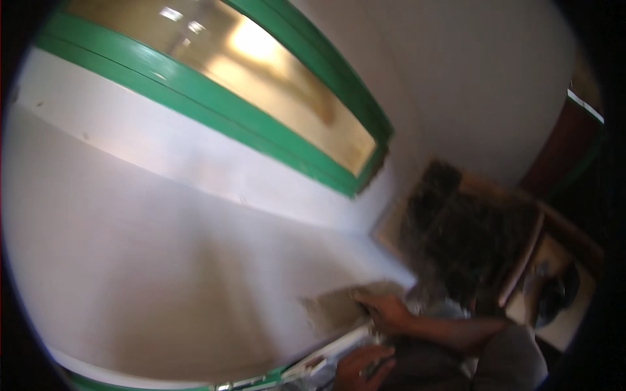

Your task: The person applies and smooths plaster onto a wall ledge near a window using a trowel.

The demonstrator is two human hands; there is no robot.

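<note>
My right hand (389, 314) reaches in from the right and is closed against the white wall (176, 260). It lies at the edge of a rough grey-brown patch (336, 307) that looks like wet plaster. Whatever its fingers grip is blurred and hidden. Lower, near the bottom edge, my left hand (362, 368) has its fingers curled, with something dark between them that I cannot make out. A pale strip with a green end (326, 355) runs along the wall beside the left hand.
A green window frame (215, 120) with glass sits in the wall above. To the right, a dark, blurred heap (469, 234) lies on a brown surface. Beyond it are a round dark object (559, 296) and a dark red panel (554, 146).
</note>
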